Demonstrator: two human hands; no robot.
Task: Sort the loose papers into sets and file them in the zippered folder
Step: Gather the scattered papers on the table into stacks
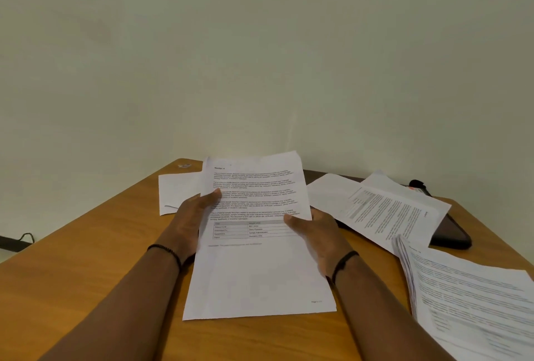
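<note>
Above wooden table, left hand and right hand grip printed sheet, perhaps several.

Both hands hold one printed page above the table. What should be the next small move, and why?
Probably lay the printed page on the matching pile at the right. The left hand and right hand grip only its side edges, and the dark folder lies covered by papers.

Bare table lies open along the left edge and near-left corner. A loose sheet sits toward the far-left corner. Spread papers over a dark folder and a thick stack crowd the right edge.
</note>
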